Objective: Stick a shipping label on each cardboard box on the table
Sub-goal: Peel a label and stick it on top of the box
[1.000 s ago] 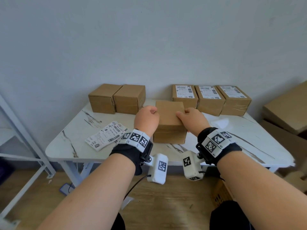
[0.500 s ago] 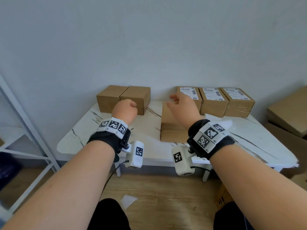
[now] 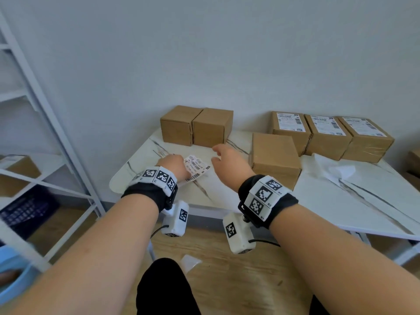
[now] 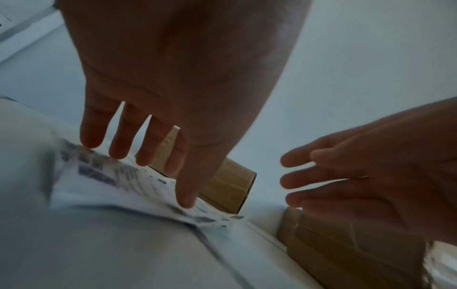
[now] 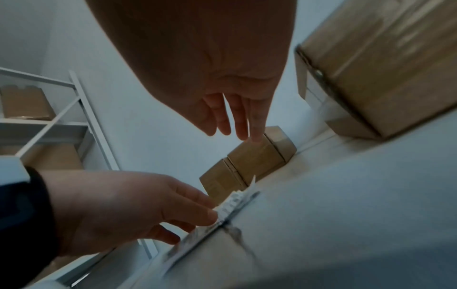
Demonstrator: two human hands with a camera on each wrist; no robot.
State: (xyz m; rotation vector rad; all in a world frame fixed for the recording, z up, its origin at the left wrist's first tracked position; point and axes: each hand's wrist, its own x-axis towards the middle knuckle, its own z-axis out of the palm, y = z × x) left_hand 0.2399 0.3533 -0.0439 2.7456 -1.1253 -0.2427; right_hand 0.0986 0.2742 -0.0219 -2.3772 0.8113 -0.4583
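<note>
A stack of white shipping labels [image 3: 197,168] lies on the marble table [image 3: 341,201], left of a plain cardboard box [image 3: 275,159]. My left hand [image 3: 175,164] is spread over the labels [image 4: 111,185], its straight fingertips [image 4: 118,154] and thumb touching the paper. Just right of the stack, my right hand [image 3: 225,156] hovers with relaxed fingers [image 5: 241,125] and holds nothing. Two more plain boxes [image 3: 196,126] stand at the back left. Three boxes with labels [image 3: 327,133] on top stand at the back right.
Crumpled white backing paper [image 3: 329,168] lies on the table, right of the plain box. A white metal shelf rack [image 3: 43,114] with boxes stands to the left. More cardboard [image 3: 412,160] lies off the right edge.
Both hands let go of the plain box in the middle and moved left to the label stack. The left hand now touches the labels. My view swung left.
</note>
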